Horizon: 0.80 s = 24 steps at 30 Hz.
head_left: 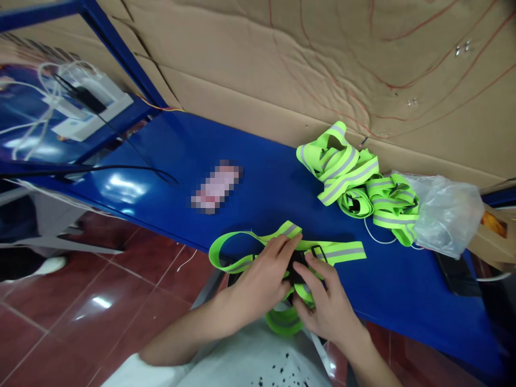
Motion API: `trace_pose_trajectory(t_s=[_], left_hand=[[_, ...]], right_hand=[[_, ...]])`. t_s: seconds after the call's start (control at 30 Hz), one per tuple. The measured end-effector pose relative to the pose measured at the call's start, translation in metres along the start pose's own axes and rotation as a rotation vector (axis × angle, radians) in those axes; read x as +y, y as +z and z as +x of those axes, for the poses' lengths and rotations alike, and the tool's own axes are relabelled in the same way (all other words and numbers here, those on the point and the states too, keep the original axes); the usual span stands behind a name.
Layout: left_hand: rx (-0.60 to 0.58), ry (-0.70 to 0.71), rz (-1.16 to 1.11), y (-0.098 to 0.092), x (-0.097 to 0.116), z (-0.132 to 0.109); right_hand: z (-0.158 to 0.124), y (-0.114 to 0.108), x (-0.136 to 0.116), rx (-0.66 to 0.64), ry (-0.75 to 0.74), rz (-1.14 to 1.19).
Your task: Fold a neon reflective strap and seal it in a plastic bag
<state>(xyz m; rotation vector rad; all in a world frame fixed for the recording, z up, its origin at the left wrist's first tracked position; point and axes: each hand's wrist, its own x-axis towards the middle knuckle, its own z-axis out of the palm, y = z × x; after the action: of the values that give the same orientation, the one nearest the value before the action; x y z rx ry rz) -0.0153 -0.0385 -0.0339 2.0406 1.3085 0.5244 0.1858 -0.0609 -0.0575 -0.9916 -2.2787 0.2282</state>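
Observation:
A neon yellow-green reflective strap [344, 250] with a grey stripe lies across the front edge of the blue table, one loop at the left and part hanging down by my lap. My left hand [266, 274] is closed on a black piece [297, 267] of this strap, which looks like a buckle, its detail hidden by fingers. From the other side my right hand [326, 301] pinches the same black piece with thumb and fingers. A black slide adjuster [318, 251] sits on the strap just beyond my right fingertips.
Bundled reflective straps [342, 164] lie at the back right beside a clear plastic bag [449, 212]. A dark phone-like object [457, 277] rests at the right. A blurred pink item [216, 186] lies mid-table; a black cable [100, 167] crosses the left. Cardboard [250, 70] lines the back.

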Motion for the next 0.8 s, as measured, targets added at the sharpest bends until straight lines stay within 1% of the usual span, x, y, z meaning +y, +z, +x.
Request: trace_pose_trajectory(t_s=[0.1,0.17,0.23,0.3,0.4,0.47,0.53,0.6,0.67,0.73,0.77,0.8], left_hand=[[0.012,0.053,0.043,-0.008,0.01,-0.001],[0.022,0.112,0.068,-0.015,0.019,-0.002],[0.024,0.152,0.043,-0.024,0.025,-0.003],[0.007,0.175,-0.05,-0.034,0.026,-0.005],[-0.024,0.266,-0.224,-0.048,0.018,-0.008],[0.023,0.29,-0.287,-0.054,0.011,-0.01],[0.066,0.243,-0.325,-0.057,0.006,-0.007],[0.051,0.169,-0.383,-0.062,0.006,0.002],[0.038,0.139,-0.475,-0.069,0.009,0.021],[0.073,0.169,-0.612,-0.076,0.013,0.049],[0.088,0.194,-0.708,-0.079,0.015,0.066],[0.084,0.185,-0.817,-0.081,0.016,0.083]], right_hand=[[0.006,-0.018,0.009,-0.068,0.12,0.133],[0.011,-0.03,0.016,-0.15,0.198,0.199],[0.017,-0.039,0.02,-0.22,0.252,0.279],[0.022,-0.045,0.021,-0.207,0.326,0.374],[0.029,-0.049,0.019,-0.126,0.471,0.512],[0.035,-0.05,0.018,-0.109,0.549,0.663],[0.041,-0.051,0.017,-0.088,0.598,0.825],[0.049,-0.054,0.018,-0.073,0.604,0.934],[0.062,-0.057,0.024,-0.069,0.577,0.947],[0.078,-0.059,0.036,-0.032,0.561,0.899],[0.087,-0.059,0.044,0.013,0.572,0.879],[0.095,-0.058,0.053,0.073,0.603,0.888]])
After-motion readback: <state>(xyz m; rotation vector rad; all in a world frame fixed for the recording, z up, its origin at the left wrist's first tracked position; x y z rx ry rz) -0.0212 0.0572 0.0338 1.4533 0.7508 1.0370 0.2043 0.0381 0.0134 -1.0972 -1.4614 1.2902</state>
